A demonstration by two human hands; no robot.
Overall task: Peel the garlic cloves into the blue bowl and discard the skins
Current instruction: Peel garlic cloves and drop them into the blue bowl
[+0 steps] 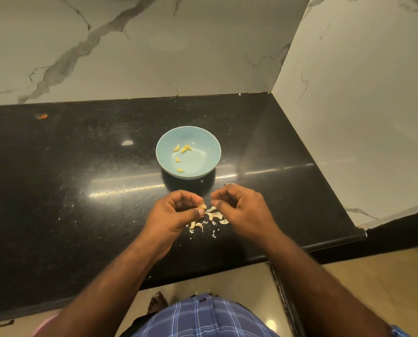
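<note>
The left hand [178,212] curls round a garlic clove [202,207], so only the clove's tip shows past the thumb; how much skin it carries is too small to tell. The right hand [239,210] has its fingertips bent inward, and whether they pinch a scrap of skin cannot be told. Its knuckles cover part of the pile of cloves and skins [210,218] on the surface [81,178]; cloves and loose skin there are hard to tell apart. Both forearms run off the bottom edge. The surface is cut by the left edge. A foot [157,301] is half hidden by checked cloth [203,317].
</note>
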